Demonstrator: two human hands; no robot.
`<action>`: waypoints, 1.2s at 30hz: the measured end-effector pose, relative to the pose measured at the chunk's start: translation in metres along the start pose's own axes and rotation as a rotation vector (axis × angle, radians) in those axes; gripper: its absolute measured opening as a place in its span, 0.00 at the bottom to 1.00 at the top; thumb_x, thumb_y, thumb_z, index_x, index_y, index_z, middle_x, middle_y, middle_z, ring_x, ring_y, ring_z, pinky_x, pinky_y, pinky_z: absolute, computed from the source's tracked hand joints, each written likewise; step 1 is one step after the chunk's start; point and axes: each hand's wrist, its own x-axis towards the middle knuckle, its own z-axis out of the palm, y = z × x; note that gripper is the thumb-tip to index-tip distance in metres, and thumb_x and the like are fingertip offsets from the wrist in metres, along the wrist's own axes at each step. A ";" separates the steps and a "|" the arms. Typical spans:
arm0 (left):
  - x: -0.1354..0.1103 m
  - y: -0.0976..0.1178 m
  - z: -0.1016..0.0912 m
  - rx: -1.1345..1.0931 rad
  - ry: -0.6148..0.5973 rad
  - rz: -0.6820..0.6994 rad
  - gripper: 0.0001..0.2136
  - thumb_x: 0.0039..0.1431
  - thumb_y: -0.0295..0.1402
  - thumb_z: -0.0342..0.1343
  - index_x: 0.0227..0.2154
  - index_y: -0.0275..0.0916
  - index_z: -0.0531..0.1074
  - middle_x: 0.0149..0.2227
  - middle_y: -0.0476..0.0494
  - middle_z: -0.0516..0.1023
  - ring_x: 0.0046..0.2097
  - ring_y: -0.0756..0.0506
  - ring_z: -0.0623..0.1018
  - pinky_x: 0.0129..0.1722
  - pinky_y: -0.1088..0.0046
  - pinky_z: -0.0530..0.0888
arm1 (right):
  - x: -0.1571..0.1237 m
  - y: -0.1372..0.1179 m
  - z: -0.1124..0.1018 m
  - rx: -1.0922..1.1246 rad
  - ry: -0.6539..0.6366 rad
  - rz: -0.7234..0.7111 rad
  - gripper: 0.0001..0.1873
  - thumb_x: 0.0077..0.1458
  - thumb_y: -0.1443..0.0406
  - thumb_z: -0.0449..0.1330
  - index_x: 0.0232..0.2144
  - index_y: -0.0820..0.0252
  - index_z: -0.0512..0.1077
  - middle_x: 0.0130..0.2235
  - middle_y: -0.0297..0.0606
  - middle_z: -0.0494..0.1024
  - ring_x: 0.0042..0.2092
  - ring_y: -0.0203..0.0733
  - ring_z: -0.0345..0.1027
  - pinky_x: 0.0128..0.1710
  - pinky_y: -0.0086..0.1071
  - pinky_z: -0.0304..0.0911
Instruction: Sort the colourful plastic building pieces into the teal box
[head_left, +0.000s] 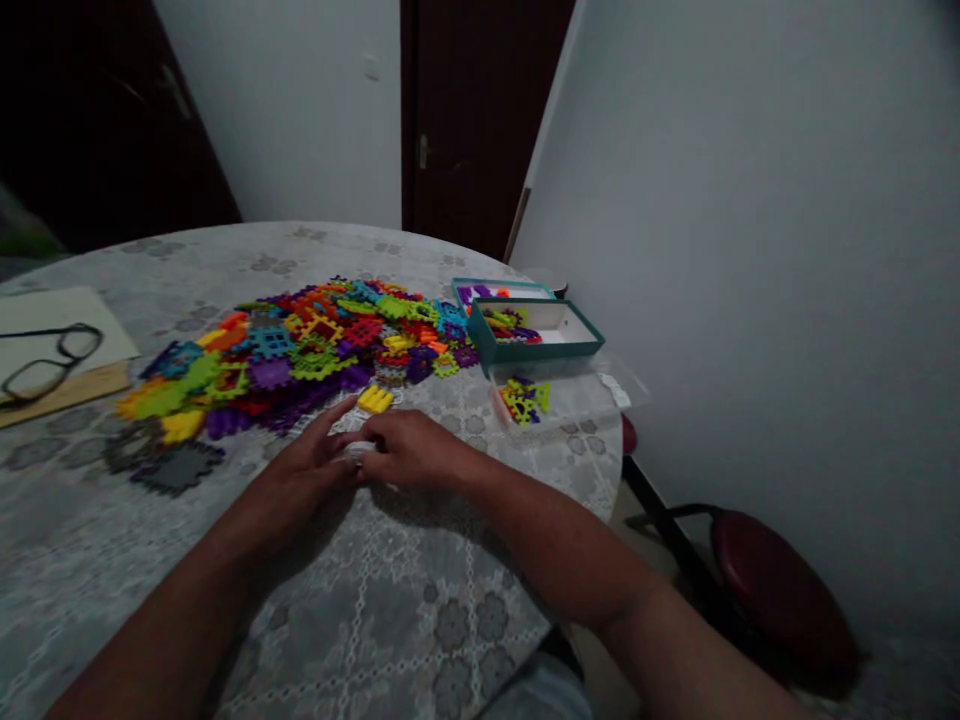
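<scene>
My left hand (pixel 304 468) and my right hand (pixel 409 450) meet on the patterned tablecloth (pixel 420 590), fingers closed together around a small white piece (pixel 358 449) held between them. A yellow plastic piece (pixel 375 399) lies just beyond my fingertips. Behind it spreads a big pile of coloured interlocking plastic pieces (pixel 300 350) in purple, green, orange, blue and red. Several grey pieces (pixel 176 465) lie to the left of my left hand.
A teal box (pixel 544 345) holding a few pieces stands at the far right of the pile, with a clear lid (pixel 570 400) carrying pieces in front of it. Glasses (pixel 49 360) rest on paper at the left. A red stool (pixel 780 580) stands beside the table edge.
</scene>
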 end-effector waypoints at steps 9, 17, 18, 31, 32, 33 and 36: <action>0.000 0.008 0.004 0.130 0.060 -0.084 0.36 0.50 0.44 0.79 0.62 0.48 0.75 0.55 0.34 0.85 0.51 0.34 0.88 0.53 0.58 0.86 | -0.071 0.006 -0.127 -0.217 0.193 -0.047 0.08 0.69 0.70 0.61 0.47 0.57 0.77 0.49 0.40 0.80 0.46 0.41 0.72 0.50 0.34 0.66; -0.001 0.012 0.008 0.229 0.036 -0.060 0.33 0.47 0.48 0.78 0.56 0.43 0.79 0.55 0.31 0.85 0.49 0.34 0.88 0.49 0.57 0.87 | -0.173 0.135 -0.274 -0.759 -0.047 0.642 0.13 0.67 0.71 0.63 0.50 0.58 0.84 0.53 0.48 0.84 0.52 0.47 0.77 0.53 0.34 0.66; -0.001 0.013 0.009 0.238 0.036 -0.060 0.33 0.46 0.48 0.78 0.55 0.43 0.79 0.54 0.30 0.85 0.49 0.33 0.88 0.49 0.57 0.87 | -0.182 0.146 -0.283 -0.792 -0.085 0.703 0.14 0.66 0.71 0.63 0.49 0.60 0.85 0.52 0.50 0.85 0.51 0.47 0.78 0.52 0.34 0.67; -0.001 0.022 0.013 0.341 0.074 -0.075 0.28 0.44 0.48 0.76 0.50 0.46 0.83 0.51 0.35 0.88 0.47 0.31 0.88 0.49 0.55 0.86 | -0.209 0.172 -0.275 -0.814 -0.114 0.851 0.17 0.73 0.57 0.63 0.58 0.58 0.76 0.59 0.45 0.78 0.54 0.47 0.77 0.54 0.45 0.76; -0.002 0.023 0.014 0.347 0.074 -0.073 0.27 0.44 0.48 0.76 0.48 0.46 0.83 0.50 0.35 0.88 0.47 0.31 0.88 0.49 0.55 0.86 | -0.208 0.170 -0.272 -0.823 -0.079 0.832 0.19 0.73 0.56 0.63 0.60 0.57 0.75 0.61 0.45 0.76 0.56 0.48 0.76 0.54 0.47 0.77; -0.003 0.024 0.015 0.352 0.074 -0.071 0.26 0.43 0.47 0.76 0.47 0.46 0.84 0.50 0.35 0.88 0.47 0.31 0.88 0.49 0.55 0.86 | -0.208 0.166 -0.270 -0.833 -0.044 0.812 0.19 0.72 0.56 0.64 0.61 0.56 0.74 0.62 0.46 0.76 0.56 0.49 0.76 0.54 0.47 0.77; -0.004 0.025 0.015 0.355 0.067 -0.066 0.26 0.43 0.47 0.76 0.47 0.46 0.84 0.49 0.35 0.88 0.47 0.31 0.88 0.48 0.57 0.86 | -0.210 0.158 -0.261 -0.867 0.068 0.767 0.20 0.71 0.56 0.66 0.60 0.56 0.74 0.61 0.45 0.76 0.56 0.50 0.76 0.55 0.48 0.77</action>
